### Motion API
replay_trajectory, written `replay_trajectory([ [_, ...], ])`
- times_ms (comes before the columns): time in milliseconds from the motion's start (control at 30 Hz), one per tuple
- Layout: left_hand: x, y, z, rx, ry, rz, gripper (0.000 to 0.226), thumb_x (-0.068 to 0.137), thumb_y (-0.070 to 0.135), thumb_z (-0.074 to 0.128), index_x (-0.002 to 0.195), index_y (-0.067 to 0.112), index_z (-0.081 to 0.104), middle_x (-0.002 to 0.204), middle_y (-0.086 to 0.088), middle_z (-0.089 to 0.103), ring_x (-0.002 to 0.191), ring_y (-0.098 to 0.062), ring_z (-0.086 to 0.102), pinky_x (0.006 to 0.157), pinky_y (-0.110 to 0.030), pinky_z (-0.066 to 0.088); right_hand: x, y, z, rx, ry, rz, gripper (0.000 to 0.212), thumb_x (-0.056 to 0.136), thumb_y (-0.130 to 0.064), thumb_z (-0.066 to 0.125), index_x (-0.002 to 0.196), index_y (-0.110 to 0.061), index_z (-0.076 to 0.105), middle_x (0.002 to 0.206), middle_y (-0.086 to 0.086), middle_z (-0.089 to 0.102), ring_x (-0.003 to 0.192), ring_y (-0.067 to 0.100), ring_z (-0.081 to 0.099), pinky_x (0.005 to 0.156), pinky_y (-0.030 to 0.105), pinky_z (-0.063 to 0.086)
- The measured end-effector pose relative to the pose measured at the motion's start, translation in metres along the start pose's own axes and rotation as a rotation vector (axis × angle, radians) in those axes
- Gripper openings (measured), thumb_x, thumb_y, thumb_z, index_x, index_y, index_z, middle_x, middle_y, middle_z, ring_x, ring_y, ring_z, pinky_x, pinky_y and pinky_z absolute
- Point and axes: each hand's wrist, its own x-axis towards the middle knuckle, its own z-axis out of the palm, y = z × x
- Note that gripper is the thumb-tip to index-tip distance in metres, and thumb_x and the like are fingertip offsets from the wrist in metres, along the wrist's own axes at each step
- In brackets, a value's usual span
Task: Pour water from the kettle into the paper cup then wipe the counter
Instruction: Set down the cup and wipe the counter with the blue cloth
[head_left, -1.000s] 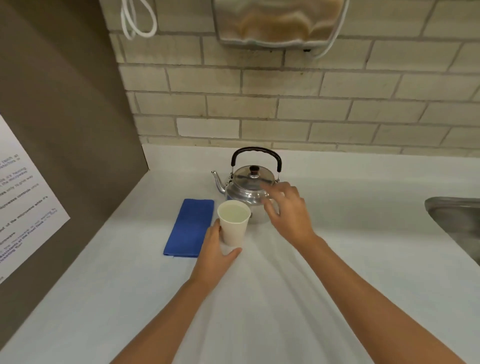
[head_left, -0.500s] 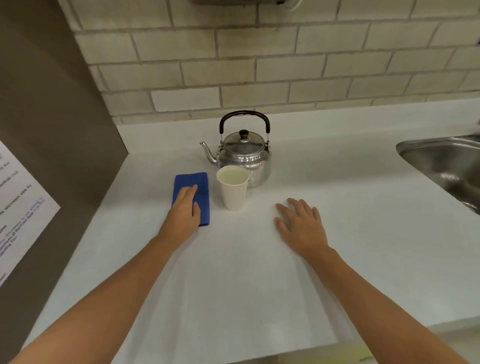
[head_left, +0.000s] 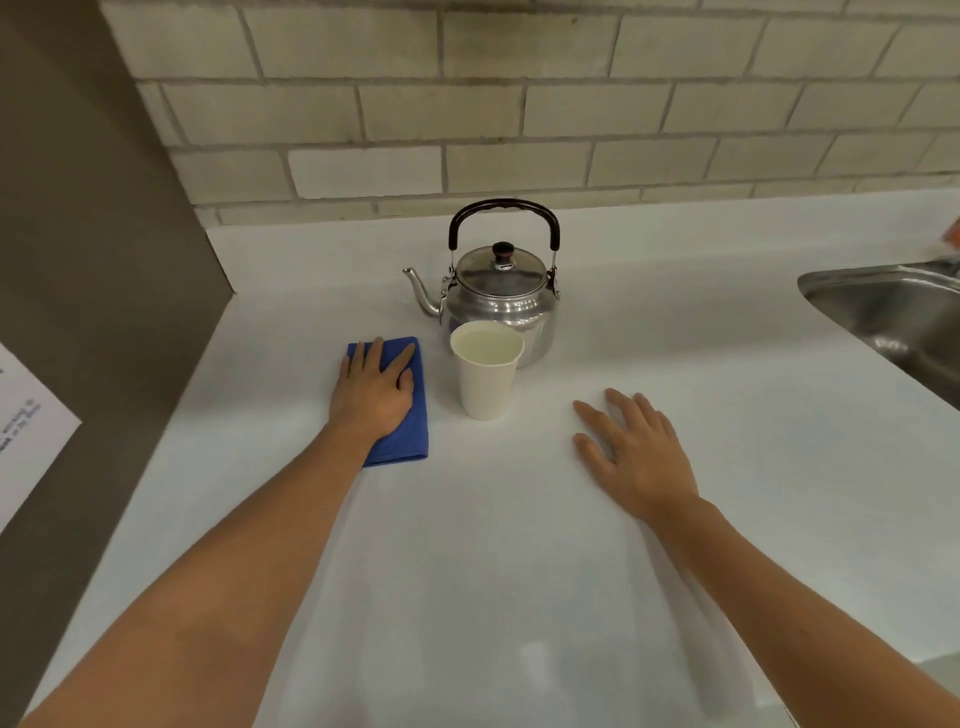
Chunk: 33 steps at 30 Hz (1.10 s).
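A steel kettle (head_left: 500, 297) with a black handle stands upright on the white counter (head_left: 467, 571), spout to the left. Just in front of it stands a white paper cup (head_left: 486, 382) with water inside. To the cup's left lies a folded blue cloth (head_left: 410, 421). My left hand (head_left: 373, 392) rests flat on top of the cloth, fingers spread, covering most of it. My right hand (head_left: 631, 454) lies flat on the bare counter to the right of the cup, fingers apart, holding nothing.
A steel sink (head_left: 893, 317) is sunk into the counter at the right edge. A brick wall (head_left: 519, 104) runs along the back. A brown panel (head_left: 93, 260) with a paper notice (head_left: 26, 431) closes off the left side.
My left hand left the cup and went onto the blue cloth. My right hand drew back from the kettle and settled flat on the counter. The view tilted down.
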Motion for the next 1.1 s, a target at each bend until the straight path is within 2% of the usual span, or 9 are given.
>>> replay_trajectory([
  [200,-0.034,-0.020,-0.006,0.013,0.059,0.053,0.048,0.096,0.031,0.030,0.144,0.027,0.025,0.154,-0.017,0.020,0.142,-0.033,0.015,0.118,-0.044,0.009,-0.001,-0.001,-0.002,-0.023,-0.021,0.001,0.046,0.092,-0.048,0.037,0.137,-0.038,0.034,0.150,0.006,0.029,0.139,0.032,0.017,0.114,0.043,0.015],
  [333,-0.058,-0.011,-0.005,0.030,0.107,0.013,0.048,0.095,0.027,0.031,0.144,0.023,0.027,0.151,-0.020,0.023,0.138,-0.036,0.019,0.117,-0.047,0.011,-0.001,-0.004,-0.005,-0.019,-0.060,0.014,0.046,0.093,-0.048,0.035,0.138,-0.038,0.033,0.152,0.007,0.026,0.140,0.033,0.015,0.115,0.043,0.013],
  [533,-0.113,0.067,0.013,-0.002,0.065,-0.170,0.053,0.096,0.032,0.020,0.147,0.023,0.008,0.156,-0.021,0.006,0.143,-0.038,0.002,0.118,-0.046,-0.002,-0.002,-0.003,-0.013,-0.012,-0.101,-0.024,0.045,0.094,-0.046,0.029,0.139,-0.037,0.031,0.151,0.007,0.026,0.137,0.032,0.018,0.112,0.041,0.016],
  [700,-0.161,0.161,0.034,0.052,0.087,-0.331,0.055,0.097,0.032,0.014,0.147,0.014,0.001,0.154,-0.028,0.002,0.142,-0.045,0.001,0.116,-0.051,-0.003,-0.001,0.029,-0.034,-0.031,-0.157,-0.070,0.043,0.096,-0.037,0.025,0.139,-0.034,0.030,0.150,0.004,0.029,0.137,0.027,0.022,0.109,0.044,0.021],
  [867,-0.170,0.233,0.054,0.061,0.110,-0.328,0.055,0.097,0.032,0.014,0.146,0.011,0.000,0.153,-0.029,0.002,0.141,-0.045,0.001,0.115,-0.052,-0.004,-0.001,0.068,-0.044,-0.088,-0.239,-0.176,0.044,0.098,-0.036,0.020,0.142,-0.037,0.021,0.154,-0.001,0.019,0.141,0.026,0.013,0.114,0.050,0.012],
  [1100,-0.105,0.256,0.057,0.023,0.059,-0.264,0.055,0.097,0.035,0.014,0.147,0.016,0.001,0.156,-0.023,0.000,0.143,-0.038,-0.003,0.118,-0.046,-0.006,0.005,0.098,-0.042,-0.011,-0.251,-0.210,0.044,0.098,-0.037,0.018,0.142,-0.040,0.018,0.156,-0.002,0.013,0.143,0.024,0.005,0.115,0.051,0.007],
])
